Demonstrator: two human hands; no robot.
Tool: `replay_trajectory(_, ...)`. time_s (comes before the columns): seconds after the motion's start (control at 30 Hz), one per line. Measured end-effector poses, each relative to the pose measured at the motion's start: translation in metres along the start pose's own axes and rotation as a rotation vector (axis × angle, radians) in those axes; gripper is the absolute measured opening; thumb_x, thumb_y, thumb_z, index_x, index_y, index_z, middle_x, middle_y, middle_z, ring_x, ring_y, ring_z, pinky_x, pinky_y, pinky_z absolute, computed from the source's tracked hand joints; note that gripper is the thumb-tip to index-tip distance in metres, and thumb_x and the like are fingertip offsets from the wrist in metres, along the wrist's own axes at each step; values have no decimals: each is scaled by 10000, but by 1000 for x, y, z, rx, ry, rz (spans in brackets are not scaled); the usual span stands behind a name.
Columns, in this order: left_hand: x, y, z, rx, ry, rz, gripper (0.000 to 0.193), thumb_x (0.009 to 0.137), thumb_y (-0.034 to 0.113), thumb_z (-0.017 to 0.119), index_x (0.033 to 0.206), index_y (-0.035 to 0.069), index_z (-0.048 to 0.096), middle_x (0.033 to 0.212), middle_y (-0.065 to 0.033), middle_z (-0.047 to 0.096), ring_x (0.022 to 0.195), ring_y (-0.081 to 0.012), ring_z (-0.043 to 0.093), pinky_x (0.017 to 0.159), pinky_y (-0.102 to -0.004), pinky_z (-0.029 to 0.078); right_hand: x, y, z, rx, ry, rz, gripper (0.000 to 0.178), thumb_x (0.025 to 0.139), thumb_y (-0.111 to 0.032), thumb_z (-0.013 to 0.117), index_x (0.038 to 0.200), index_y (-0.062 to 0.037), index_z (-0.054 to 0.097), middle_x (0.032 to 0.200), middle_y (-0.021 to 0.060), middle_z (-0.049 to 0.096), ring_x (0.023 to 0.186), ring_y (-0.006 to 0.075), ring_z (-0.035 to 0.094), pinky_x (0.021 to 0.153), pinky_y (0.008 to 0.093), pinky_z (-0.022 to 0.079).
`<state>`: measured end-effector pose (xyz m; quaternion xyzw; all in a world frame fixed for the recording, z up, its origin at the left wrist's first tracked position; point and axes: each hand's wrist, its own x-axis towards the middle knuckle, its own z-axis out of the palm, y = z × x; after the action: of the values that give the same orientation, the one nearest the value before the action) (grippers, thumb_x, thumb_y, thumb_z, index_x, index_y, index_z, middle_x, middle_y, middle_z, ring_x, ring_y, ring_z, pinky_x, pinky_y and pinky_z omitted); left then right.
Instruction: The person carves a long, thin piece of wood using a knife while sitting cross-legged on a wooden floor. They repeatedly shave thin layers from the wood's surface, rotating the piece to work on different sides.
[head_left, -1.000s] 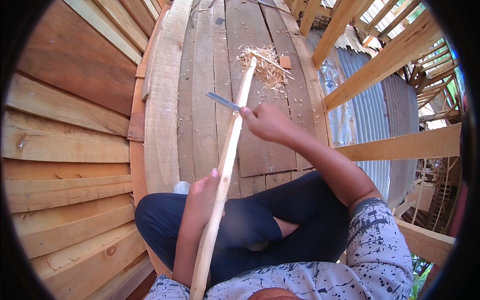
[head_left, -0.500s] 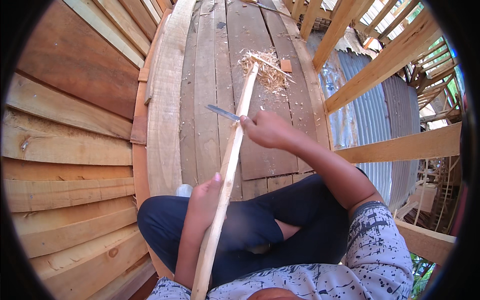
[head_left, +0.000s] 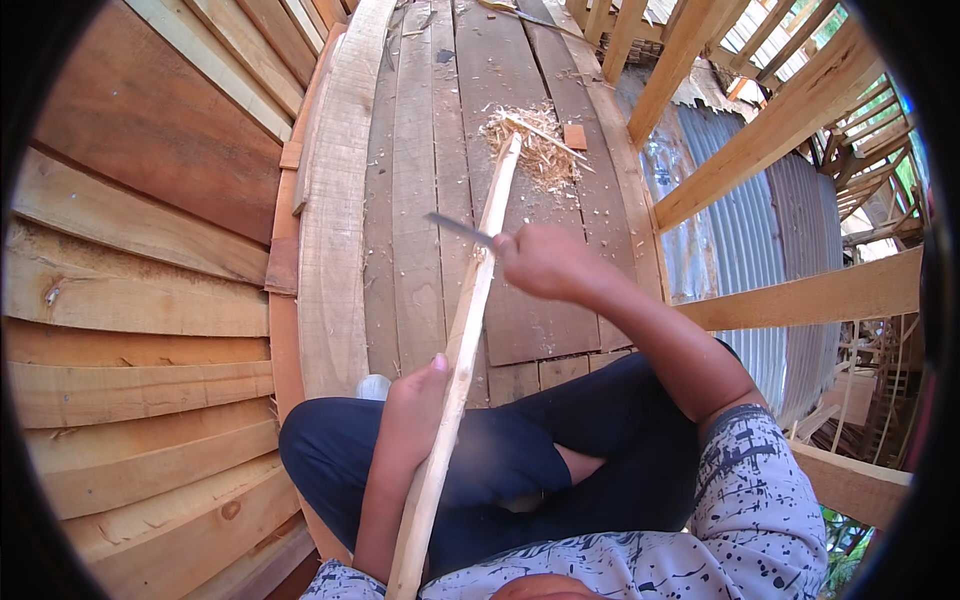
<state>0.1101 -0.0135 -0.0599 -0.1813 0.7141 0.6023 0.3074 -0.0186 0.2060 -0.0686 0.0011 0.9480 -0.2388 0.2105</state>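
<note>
A long, pale wooden stick (head_left: 468, 340) runs from beside my left arm up to the wood shavings, its far end lying over them. My left hand (head_left: 415, 405) is wrapped round its lower part, thumb along the side. In my right hand (head_left: 545, 262) is a knife (head_left: 458, 228); the fingers are closed round its handle, which they hide. The grey blade points left and crosses the stick above its middle. Whether the edge touches the wood, I cannot tell. Fresh, lighter faces show along the stick.
Curly wood shavings (head_left: 535, 150) are heaped on the plank floor (head_left: 410, 200), beside a small reddish wood block (head_left: 575, 137). Another blade-like tool (head_left: 520, 13) lies at the far edge. A board wall (head_left: 140, 300) stands left; wooden rails (head_left: 800, 290) and corrugated metal sheets (head_left: 740, 220) are right.
The knife blade has tilted a little, its tip shifting right, and my right hand has moved slightly right and down. My left hand keeps its hold on the stick.
</note>
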Motion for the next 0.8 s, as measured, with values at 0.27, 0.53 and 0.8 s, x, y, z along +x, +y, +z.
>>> replay_trajectory(0.27,1,-3,2,32,23,27,531,1034,496,430,894,24,628,587,-47,560,380,-120,520,353,-253,423,2,0,2,28,-128,-53,562,1010,-395,381,1029,86,671,987,315,664,974,450,648,857,515,484)
replay_trajectory(0.53,2,-5,-2,-1,39,-20,506,1039,470,435,872,31,622,592,-50,564,380,-122,519,355,-254,426,-14,-11,2,50,-190,-184,595,1011,-421,393,971,104,670,887,301,680,869,424,677,827,503,509)
replay_trajectory(0.8,-3,0,-1,-93,11,-15,496,1044,453,431,990,4,634,590,-34,548,380,-106,508,324,-226,392,-13,-14,-13,-20,-129,-21,526,1015,-370,385,1041,66,679,1003,281,686,956,403,678,854,507,521)
